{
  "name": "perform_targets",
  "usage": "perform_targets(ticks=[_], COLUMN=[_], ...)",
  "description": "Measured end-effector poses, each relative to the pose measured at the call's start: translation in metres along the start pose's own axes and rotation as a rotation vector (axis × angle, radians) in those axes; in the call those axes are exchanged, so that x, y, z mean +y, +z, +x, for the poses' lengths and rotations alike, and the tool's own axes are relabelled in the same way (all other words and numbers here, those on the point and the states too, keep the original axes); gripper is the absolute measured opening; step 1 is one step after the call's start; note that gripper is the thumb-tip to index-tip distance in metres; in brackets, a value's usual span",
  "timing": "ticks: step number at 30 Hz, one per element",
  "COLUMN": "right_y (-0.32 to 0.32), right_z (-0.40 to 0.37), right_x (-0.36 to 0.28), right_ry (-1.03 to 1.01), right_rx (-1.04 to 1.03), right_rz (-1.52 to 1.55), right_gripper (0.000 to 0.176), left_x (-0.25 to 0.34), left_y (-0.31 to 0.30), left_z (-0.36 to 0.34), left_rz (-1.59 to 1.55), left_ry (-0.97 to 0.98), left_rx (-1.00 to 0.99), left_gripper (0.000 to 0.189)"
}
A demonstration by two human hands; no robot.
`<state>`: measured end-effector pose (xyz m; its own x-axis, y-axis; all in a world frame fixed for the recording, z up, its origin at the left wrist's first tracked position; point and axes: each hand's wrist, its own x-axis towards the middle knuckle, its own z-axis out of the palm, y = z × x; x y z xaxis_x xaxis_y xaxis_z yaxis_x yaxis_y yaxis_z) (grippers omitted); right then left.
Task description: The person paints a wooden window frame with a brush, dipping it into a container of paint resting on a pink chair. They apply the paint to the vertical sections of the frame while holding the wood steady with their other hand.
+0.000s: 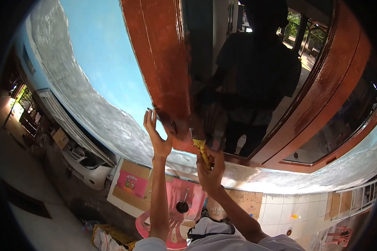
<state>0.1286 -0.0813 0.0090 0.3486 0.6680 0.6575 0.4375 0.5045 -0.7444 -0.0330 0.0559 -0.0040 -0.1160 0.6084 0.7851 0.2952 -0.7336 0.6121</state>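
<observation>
A paintbrush [202,152] with a yellow handle is gripped in my right hand [212,170]. Its bristles point up against the lower part of the reddish-brown wooden window frame [163,54], where wood meets dark glass [247,83]. My left hand [158,136] is raised at the frame's left edge beside the blue wall, fingers stretched upward and apart, holding nothing. Below my hands, a pink plastic chair [188,184] carries a small container of dark paint [182,206] with a stick-like handle standing in it.
Blue wall [100,50] with a rough grey band [92,100] runs left of the frame. Flattened cardboard [134,184] lies on pale floor tiles [280,209]. A white vehicle [88,167] stands at left, a white metal rack [358,196] at right. The glass reflects a person.
</observation>
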Motion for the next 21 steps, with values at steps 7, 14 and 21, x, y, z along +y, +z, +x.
perform_targets(ticks=[7,14,21], right_y=[-0.018,-0.008,0.008], right_z=[0.099,0.155,0.154], right_x=[-0.08,-0.125,-0.127], right_ry=[-0.184,-0.345,-0.235], right_rx=[0.074,0.129,0.029], right_rz=[-0.078,-0.041,-0.022], right_gripper=[0.031,0.032,0.032], left_x=[0.028,0.033,0.032], left_y=[-0.005,-0.005,-0.008], left_z=[0.031,0.04,0.038], left_rz=[0.108,0.065,0.06], left_ry=[-0.03,-0.091,-0.084], left_rx=[0.094,0.101,0.095], left_gripper=[0.089,0.092,0.093])
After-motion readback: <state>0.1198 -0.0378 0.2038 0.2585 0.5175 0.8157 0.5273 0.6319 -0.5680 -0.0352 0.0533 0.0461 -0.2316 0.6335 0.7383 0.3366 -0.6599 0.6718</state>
